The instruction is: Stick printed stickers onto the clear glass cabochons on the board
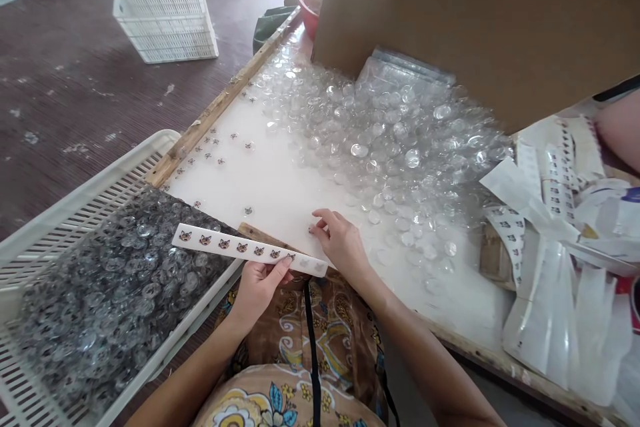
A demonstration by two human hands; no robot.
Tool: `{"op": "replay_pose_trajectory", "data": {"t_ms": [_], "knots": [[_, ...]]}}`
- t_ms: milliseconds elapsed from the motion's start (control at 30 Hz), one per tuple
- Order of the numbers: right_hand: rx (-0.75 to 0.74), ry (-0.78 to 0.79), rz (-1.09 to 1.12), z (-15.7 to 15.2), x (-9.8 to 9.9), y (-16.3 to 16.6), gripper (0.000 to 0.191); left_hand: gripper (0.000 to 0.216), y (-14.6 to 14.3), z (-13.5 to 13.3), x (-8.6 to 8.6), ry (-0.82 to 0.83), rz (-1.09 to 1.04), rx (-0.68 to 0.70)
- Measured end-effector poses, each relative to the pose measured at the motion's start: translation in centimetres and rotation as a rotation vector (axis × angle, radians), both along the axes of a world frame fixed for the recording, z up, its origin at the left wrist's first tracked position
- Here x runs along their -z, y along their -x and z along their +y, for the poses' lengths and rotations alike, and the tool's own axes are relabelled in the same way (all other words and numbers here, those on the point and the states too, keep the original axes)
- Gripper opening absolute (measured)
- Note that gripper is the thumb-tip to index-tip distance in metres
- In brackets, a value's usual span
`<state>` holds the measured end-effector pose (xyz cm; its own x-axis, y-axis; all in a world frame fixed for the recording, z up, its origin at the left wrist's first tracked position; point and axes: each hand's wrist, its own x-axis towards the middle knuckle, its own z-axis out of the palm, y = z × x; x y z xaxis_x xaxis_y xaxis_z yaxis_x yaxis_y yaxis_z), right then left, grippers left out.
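My left hand pinches a white sticker strip between thumb and fingers near its right half. A row of small cat-face stickers is printed along the strip; toward its right end only faint grey marks show. My right hand is just past that end, low over the white tabletop. Its thumb and forefinger close on a tiny dark-patterned piece that looks like one cat-face sticker. Clear round discs lie heaped on the table, and several discs with cat faces are scattered at its left.
A white basket full of discs stands at my left, against the table's wooden edge. Sticker strips pile up at the right. A large cardboard box stands behind the heap; another white basket is on the floor.
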<state>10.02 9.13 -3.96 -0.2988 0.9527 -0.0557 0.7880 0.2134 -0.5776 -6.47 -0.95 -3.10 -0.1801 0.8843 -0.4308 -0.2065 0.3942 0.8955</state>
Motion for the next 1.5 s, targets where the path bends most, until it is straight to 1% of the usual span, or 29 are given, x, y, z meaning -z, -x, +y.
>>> {"op": "replay_pose_trajectory", "data": {"t_ms": [67,100,133,233,267,333,467,600,667,733,800,867,933,1033,1100,1267,1333,1500], "knots": [[0.007,-0.011,0.055,-0.3,-0.6,-0.1,0.025,0.03,0.0,0.2,-0.1,-0.004,0.009,-0.005],[-0.017,-0.008,0.106,-0.7,-1.1,-0.1,0.025,0.03,0.0,0.3,-0.1,-0.009,0.02,0.001],[-0.067,0.011,0.175,-1.0,-1.6,-0.2,0.023,0.03,0.0,0.4,-0.2,-0.018,0.033,0.01],[-0.26,0.14,0.352,-2.4,-3.1,-0.1,0.017,0.032,-0.2,0.4,-0.2,-0.05,0.081,0.055],[-0.292,0.168,0.372,-2.8,-3.4,-0.1,0.014,0.033,-0.3,0.4,-0.3,-0.059,0.094,0.062],[-0.298,0.17,0.366,-3.3,-3.6,-0.1,0.013,0.034,-0.3,0.3,-0.3,-0.065,0.109,0.056],[-0.3,0.052,0.297,-4.0,-2.9,-0.3,0.014,0.035,-0.2,0.1,-0.3,-0.059,0.122,-0.008],[-0.332,-0.181,0.212,-5.0,-2.3,-0.2,0.017,0.036,-0.2,0.2,-0.2,-0.048,0.135,-0.051],[-0.306,-0.242,0.277,-4.9,-2.6,-0.3,0.016,0.038,-0.3,0.3,-0.1,-0.037,0.138,-0.052],[-0.207,-0.203,0.393,-4.0,-3.0,-0.6,0.011,0.039,-0.4,0.2,0.1,-0.028,0.134,-0.046],[-0.043,-0.106,0.485,-2.2,-3.3,-1.2,0.009,0.038,-0.4,0.1,0.3,-0.022,0.123,-0.042],[0.105,0.003,0.493,0.0,-3.1,-2.0,0.011,0.037,-0.5,0.0,0.5,-0.015,0.106,-0.041],[0.16,0.111,0.438,2.0,-2.4,-2.5,0.012,0.037,-0.5,-0.1,0.6,-0.007,0.088,-0.047],[0.137,0.213,0.34,3.7,-1.3,-2.6,0.01,0.037,-0.5,0.0,0.5,0.003,0.065,-0.051],[0.121,0.223,0.291,4.1,-0.8,-2.4,0.009,0.037,-0.4,0.1,0.4,0.01,0.047,-0.057],[0.098,0.199,0.198,4.2,-0.5,-1.6,0.007,0.035,-0.3,0.2,0.3,0.007,0.011,-0.061],[0.079,0.163,0.156,4.1,-0.2,-1.3,0.005,0.035,-0.2,0.3,0.4,0.002,0.016,-0.067],[0.029,-0.013,0.037,3.7,0.7,-0.7,0.006,0.033,-0.3,0.3,0.4,-0.005,0.029,-0.07]]}}
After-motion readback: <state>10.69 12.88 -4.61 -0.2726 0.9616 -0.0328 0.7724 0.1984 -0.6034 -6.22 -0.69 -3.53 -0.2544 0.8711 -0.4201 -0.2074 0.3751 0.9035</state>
